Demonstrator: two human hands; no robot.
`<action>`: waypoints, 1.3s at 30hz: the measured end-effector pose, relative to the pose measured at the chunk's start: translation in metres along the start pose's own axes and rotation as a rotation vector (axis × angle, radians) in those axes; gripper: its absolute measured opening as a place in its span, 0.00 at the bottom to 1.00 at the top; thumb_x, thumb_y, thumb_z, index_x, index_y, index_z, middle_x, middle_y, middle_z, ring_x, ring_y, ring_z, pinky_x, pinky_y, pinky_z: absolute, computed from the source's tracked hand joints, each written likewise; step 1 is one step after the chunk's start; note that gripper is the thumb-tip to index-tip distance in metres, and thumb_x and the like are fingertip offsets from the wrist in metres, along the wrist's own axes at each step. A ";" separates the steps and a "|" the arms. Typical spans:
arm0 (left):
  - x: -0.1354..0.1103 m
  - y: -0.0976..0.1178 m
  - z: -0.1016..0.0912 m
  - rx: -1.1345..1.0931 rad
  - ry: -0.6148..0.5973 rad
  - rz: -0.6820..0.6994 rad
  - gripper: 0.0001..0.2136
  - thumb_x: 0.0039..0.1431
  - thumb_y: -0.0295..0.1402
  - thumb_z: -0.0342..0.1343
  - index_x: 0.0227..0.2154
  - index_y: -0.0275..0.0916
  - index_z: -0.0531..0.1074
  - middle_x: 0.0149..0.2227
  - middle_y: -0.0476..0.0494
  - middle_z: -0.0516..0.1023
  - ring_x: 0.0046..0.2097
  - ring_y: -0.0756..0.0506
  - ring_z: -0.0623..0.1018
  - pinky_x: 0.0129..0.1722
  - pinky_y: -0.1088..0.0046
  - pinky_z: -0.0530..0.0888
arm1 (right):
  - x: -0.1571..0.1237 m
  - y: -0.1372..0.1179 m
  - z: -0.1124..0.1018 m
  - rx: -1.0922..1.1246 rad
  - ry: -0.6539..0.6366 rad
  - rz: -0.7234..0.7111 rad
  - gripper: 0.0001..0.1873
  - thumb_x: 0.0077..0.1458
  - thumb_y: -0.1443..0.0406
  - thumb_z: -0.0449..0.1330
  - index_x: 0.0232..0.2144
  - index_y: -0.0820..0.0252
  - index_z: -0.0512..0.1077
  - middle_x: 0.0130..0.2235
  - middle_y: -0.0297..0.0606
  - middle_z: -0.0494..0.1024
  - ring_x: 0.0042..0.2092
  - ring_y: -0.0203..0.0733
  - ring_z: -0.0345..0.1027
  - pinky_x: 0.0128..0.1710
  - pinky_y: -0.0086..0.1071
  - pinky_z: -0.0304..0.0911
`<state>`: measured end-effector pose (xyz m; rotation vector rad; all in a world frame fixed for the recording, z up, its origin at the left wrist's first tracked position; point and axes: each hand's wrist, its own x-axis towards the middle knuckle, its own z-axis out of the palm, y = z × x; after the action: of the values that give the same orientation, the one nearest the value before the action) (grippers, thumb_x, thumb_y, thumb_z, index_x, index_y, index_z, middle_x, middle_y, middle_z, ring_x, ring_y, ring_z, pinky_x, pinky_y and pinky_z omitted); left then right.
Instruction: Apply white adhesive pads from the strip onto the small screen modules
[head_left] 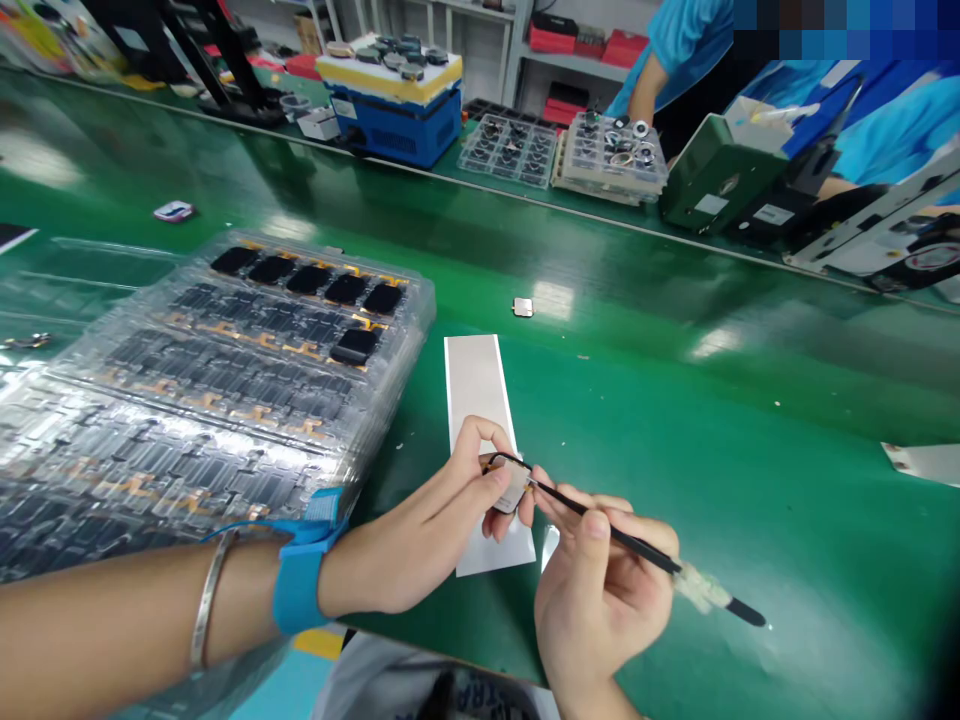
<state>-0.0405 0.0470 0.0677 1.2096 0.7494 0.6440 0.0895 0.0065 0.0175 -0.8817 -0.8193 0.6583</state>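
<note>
My left hand (431, 530) pinches a small rounded-square screen module (513, 490) with a black rim and a pale grey face, thumb across it. Black tweezers (651, 553) lie in my right hand (600, 600), gripped like a pen, with pale tape wrapped near the rear end. Their tip meets the right edge of the module; whether it pinches anything there is too small to tell. Beneath both hands lies a white-edged greyish strip sheet (476, 385) on the green table. A blue strap circles my left wrist.
Stacked clear plastic trays (300, 400) fill the left side, with several black screens (307, 279) in the far rows. A small silver part (523, 307) sits beyond the sheet. Across the back stand a blue box (405, 125), parts trays (510, 150) and a green device (720, 175); a person in blue sits behind.
</note>
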 end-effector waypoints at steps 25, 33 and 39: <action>0.002 0.001 0.001 -0.022 0.020 -0.019 0.08 0.74 0.35 0.33 0.38 0.43 0.53 0.35 0.50 0.66 0.35 0.48 0.65 0.41 0.66 0.65 | -0.003 -0.001 0.000 -0.129 0.012 -0.036 0.08 0.62 0.73 0.55 0.39 0.55 0.67 0.35 0.34 0.77 0.40 0.39 0.79 0.40 0.38 0.79; -0.003 -0.004 0.001 0.070 0.027 0.016 0.07 0.74 0.35 0.34 0.39 0.43 0.54 0.36 0.51 0.65 0.35 0.49 0.65 0.40 0.68 0.65 | -0.003 -0.001 -0.002 -0.037 -0.015 -0.007 0.10 0.63 0.75 0.54 0.40 0.55 0.69 0.37 0.35 0.76 0.41 0.39 0.79 0.38 0.36 0.80; 0.003 -0.008 -0.003 0.213 0.096 0.011 0.06 0.73 0.33 0.39 0.37 0.43 0.53 0.28 0.56 0.61 0.29 0.51 0.61 0.30 0.73 0.62 | 0.009 -0.006 -0.009 -0.037 -0.011 0.133 0.06 0.63 0.72 0.55 0.39 0.55 0.68 0.37 0.36 0.77 0.39 0.42 0.80 0.33 0.36 0.80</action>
<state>-0.0404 0.0491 0.0594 1.3856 0.9100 0.6470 0.1023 0.0071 0.0224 -0.9731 -0.7891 0.7665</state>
